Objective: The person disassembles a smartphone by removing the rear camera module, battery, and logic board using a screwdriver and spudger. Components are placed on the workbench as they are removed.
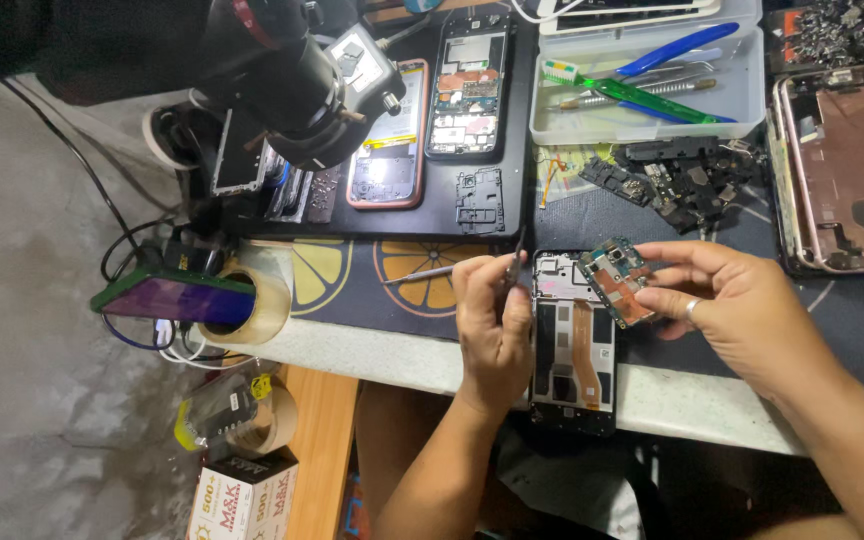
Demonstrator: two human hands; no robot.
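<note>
Tabletop: the pale-edged tabletop [372, 350] carries a dark mat printed with orange slices, which gives small parts a soft, non-slip bed.
Microscope: a black stereo microscope [282, 80] leans in at 11 o'clock, above a row of opened phones.
Tool tray: a clear plastic tray [747, 95] at 1 o'clock keeps blue-handled tweezers and a green brush together within reach.
Phone frame: the black opened phone frame with an orange flex ribbon [572, 345] lies flat at the centre, overhanging the near edge at 6 o'clock, just below both hands.
Right hand: the right hand [732, 305], at 3 o'clock of the frame, has its fingers closed on a small green-and-copper circuit board [617, 280], tilted and raised off the frame's top end, seemingly to expose its face.
Left hand: the left hand [492, 320], at 9 o'clock of the frame, has its fingers pinched shut around thin metal tweezers [432, 272], whose free end points to 9 o'clock.
</note>
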